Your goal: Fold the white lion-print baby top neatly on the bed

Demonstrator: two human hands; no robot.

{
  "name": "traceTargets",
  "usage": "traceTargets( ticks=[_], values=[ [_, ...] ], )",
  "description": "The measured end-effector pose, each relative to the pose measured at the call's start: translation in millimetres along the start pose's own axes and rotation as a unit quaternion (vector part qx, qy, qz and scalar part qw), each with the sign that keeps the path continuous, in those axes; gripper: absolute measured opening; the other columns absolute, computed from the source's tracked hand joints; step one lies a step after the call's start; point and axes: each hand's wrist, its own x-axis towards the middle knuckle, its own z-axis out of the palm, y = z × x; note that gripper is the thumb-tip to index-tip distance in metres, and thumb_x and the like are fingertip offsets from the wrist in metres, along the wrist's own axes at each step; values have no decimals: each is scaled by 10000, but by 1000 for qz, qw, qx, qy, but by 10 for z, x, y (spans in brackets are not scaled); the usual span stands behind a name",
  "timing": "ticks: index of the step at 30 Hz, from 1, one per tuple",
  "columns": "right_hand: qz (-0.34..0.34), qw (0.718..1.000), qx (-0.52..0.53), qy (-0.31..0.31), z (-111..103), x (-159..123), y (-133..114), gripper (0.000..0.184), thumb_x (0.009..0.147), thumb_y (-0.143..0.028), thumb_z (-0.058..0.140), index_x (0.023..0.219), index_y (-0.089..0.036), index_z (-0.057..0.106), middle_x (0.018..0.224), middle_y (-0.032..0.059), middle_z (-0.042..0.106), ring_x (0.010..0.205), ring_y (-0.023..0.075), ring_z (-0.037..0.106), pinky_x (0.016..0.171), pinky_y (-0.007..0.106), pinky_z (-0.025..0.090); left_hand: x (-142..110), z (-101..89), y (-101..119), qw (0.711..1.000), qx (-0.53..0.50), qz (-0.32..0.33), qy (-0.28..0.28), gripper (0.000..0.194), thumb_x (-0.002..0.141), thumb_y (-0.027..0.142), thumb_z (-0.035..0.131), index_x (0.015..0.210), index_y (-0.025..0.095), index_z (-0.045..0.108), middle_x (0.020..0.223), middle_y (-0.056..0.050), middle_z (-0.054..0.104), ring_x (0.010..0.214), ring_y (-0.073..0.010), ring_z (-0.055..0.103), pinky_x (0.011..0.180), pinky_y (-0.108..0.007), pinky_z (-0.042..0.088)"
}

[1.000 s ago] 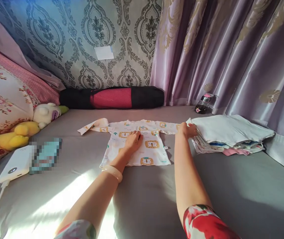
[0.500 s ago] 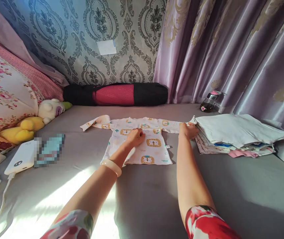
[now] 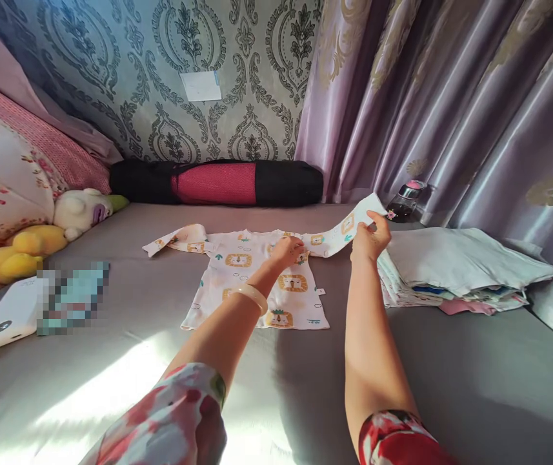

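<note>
A small white long-sleeved shirt (image 3: 251,303) with orange lion-face prints lies spread on the grey bed sheet, its hem toward me. My left hand (image 3: 287,250), a pale bangle on its wrist, is closed at the shirt's upper right, close to the shoulder; its fingertips are partly hidden. The right sleeve (image 3: 337,239) slants up off the sheet, with my right hand (image 3: 372,237) pinching it near the cuff. On the other side, the left sleeve (image 3: 174,240) rests on the sheet, bent with its end pointing left.
A stack of folded clothes (image 3: 470,258) sits right of my right hand, a dark bottle with a pink top (image 3: 404,201) behind it. Against the wall lies a black and red rolled bag (image 3: 215,183). Plush toys (image 3: 80,213) and a white power bank (image 3: 12,310) are at left.
My right hand has raised the right sleeve's end from near the sheet. My left hand has shifted right and up the shirt toward the right shoulder. The view has turned slightly.
</note>
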Motion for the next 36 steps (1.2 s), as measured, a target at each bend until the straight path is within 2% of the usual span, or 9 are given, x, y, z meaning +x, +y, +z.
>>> traceTargets(
  ticks=[3,6,11,16,19,23,28,33,36],
  values=[
    [24,994,109,11,14,63,-32,446,678,-155,478,1104,-165,608,1119,73,575,915,176,623,847,375,520,37,103,4,1000,-4,25,-11,305,885,242,479,1101,155,677,1196,-108,672,1124,-234,603,997,-329,446],
    [27,983,181,13,60,81,-55,435,672,-189,515,1095,-160,612,1146,73,561,915,172,633,828,370,533,20,130,9,998,2,46,-32,398,907,315,485,1264,162,572,1378,-115,556,1296,-234,482,1110,-336,341],
    [-4,982,188,-8,179,37,-82,431,710,-248,524,1126,-177,612,1113,62,585,974,188,625,828,375,538,11,60,41,992,44,18,-120,638,891,575,465,1423,235,382,1551,-98,339,1454,-300,220,1181,-485,154],
    [-4,980,196,-28,237,-52,-199,426,703,-256,519,1110,-176,616,1123,60,598,977,184,626,812,343,539,111,-10,66,982,77,13,-171,831,837,712,434,1487,224,261,1601,-122,217,1480,-331,107,1172,-549,64],
    [4,979,204,-28,251,-105,-272,422,693,-264,522,1091,-169,622,1077,56,607,919,175,631,751,310,541,206,-65,88,977,99,9,-189,903,776,763,476,1470,210,311,1590,-142,242,1463,-368,140,1157,-565,87],
    [13,980,194,-43,299,-151,-301,447,706,-288,513,1120,-156,618,977,52,609,824,167,630,641,272,524,341,-166,146,972,106,17,-209,909,654,791,593,1365,236,484,1508,-140,397,1383,-400,290,1124,-550,193],
    [22,983,162,-85,386,-188,-294,482,749,-315,474,1192,-168,599,869,35,612,789,171,634,631,278,524,466,-228,216,968,109,13,-227,897,521,748,730,1267,273,580,1423,-127,490,1332,-400,361,1107,-536,256],
    [33,975,168,-145,450,-253,-328,501,792,-331,454,1260,-195,572,893,29,618,818,170,638,675,297,533,395,-202,158,971,97,28,-215,881,620,716,701,1341,244,521,1481,-135,432,1378,-401,316,1126,-539,245],
    [30,970,151,-189,486,-326,-354,515,797,-338,475,1286,-200,562,959,29,630,836,165,623,714,301,532,218,-236,58,989,31,25,-143,856,704,659,679,1398,210,454,1537,-139,357,1414,-356,293,1151,-469,247]
  ],
)
